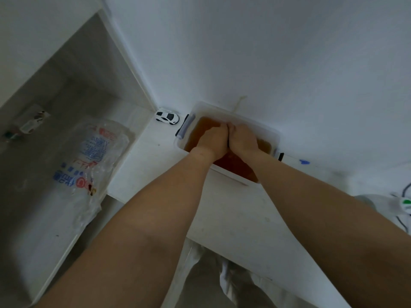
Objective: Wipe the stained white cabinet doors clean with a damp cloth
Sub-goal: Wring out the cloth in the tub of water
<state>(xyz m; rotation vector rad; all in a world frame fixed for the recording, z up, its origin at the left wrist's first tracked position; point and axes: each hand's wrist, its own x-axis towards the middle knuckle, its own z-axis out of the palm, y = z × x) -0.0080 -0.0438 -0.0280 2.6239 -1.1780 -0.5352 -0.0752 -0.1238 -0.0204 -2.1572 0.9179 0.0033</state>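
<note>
A clear plastic tub [270, 132] of brown water stands on a white ledge against the white cabinet panel [266, 63]. Both my hands are down in the tub, pressed side by side. My left hand [212, 140] and my right hand [242, 138] have their fingers curled together round a wad at the water's surface. Only a pale scrap of the cloth [224, 124] shows past the fingertips; the hands hide the remainder. A faint brownish streak [239, 103] runs down the panel just above the tub.
A white toy car [167, 116] sits in the corner left of the tub. A crumpled printed plastic bag [89, 156] lies in the open compartment at left. A blue mark [304, 162] and a white-green object [406, 204] with a cable are at right.
</note>
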